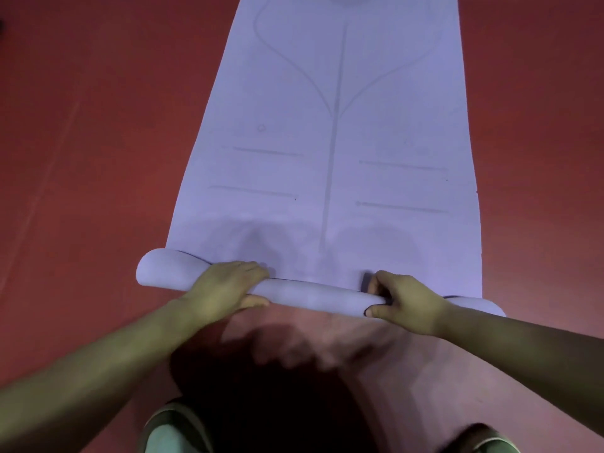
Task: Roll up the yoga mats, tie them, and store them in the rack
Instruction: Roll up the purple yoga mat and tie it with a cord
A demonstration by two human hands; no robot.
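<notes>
**A:** What lies closest to the camera?

**B:** Two green-clad shapes at the bottom edge, knees or feet, I cannot tell which. They are on the red floor [81, 165], with a dark shadow between them.

**A:** And the hands?

**B:** Both are just beyond that, on the rolled end [313, 295] of the lilac yoga mat [343, 142]. The left hand [225, 286] has its fingers [251, 268] curled over the top of the roll and its thumb tucked on the near side, gripping it. The right hand [408, 299] grips the roll the same way, fingers hooked over the far side, thumb near.

**A:** Where is the mat itself?

**B:** On the floor. Only the near end is rolled, and the roll bulges past each hand. The rest lies flat, stretching away, printed with faint alignment lines and a centre stripe.
</notes>
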